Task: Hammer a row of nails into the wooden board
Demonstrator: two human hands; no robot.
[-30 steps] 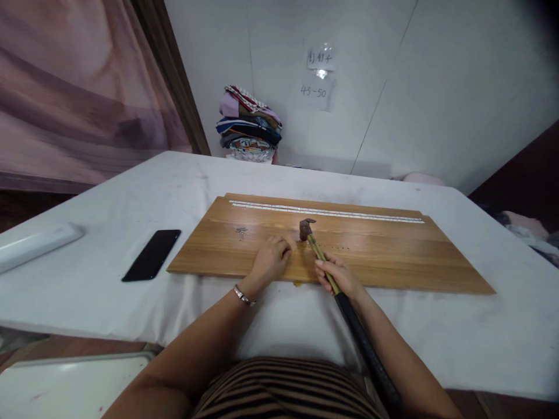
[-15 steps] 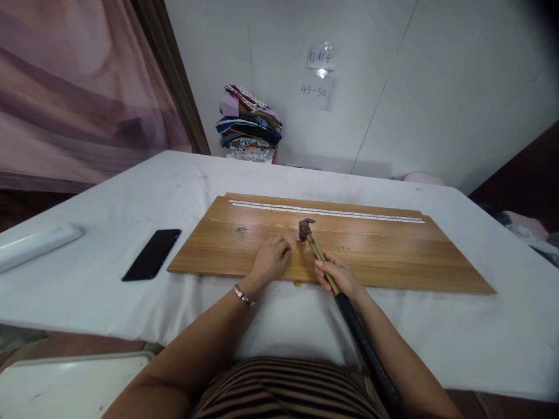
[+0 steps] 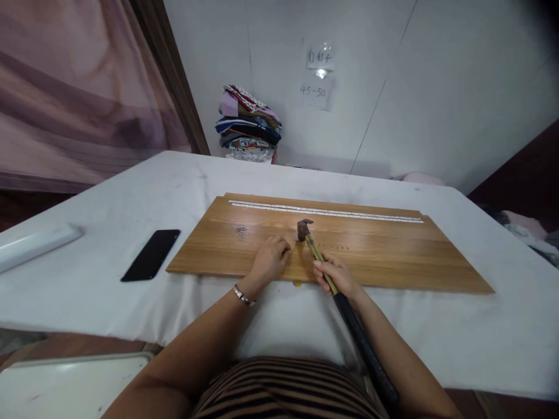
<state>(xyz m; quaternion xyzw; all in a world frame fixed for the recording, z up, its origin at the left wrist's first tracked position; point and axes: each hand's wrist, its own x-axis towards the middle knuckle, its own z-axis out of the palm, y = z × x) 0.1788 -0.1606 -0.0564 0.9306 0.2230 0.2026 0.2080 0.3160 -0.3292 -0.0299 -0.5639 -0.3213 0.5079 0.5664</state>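
Note:
My right hand (image 3: pixel 335 276) is closed around the bare, yellowish front part of a claw hammer (image 3: pixel 322 259); its black grip runs back along my forearm. The rusty hammer head is low over, or touching, a wood-grain board (image 3: pixel 393 262), and I cannot tell which. What lies under the head is hidden. Left of it, my left hand (image 3: pixel 273 256) rests on the board with fingers curled in, their tips hidden from me. A small heap of nails (image 3: pixel 241 233) lies farther left. A short row of small nail heads or marks (image 3: pixel 336 247) shows right of the hammer.
Two white strips with markings (image 3: pixel 327 212) run along the board's far side. A black phone (image 3: pixel 151 255) and a white roll (image 3: pixel 39 244) lie on the white-covered table (image 3: pixel 196 174) to the left. Folded clothes (image 3: pixel 248 125) are stacked behind the table, by the wall.
The hammer head has shifted very slightly, with a small change in its tilt. My left hand keeps its place and curled shape. The whole view has drifted a little.

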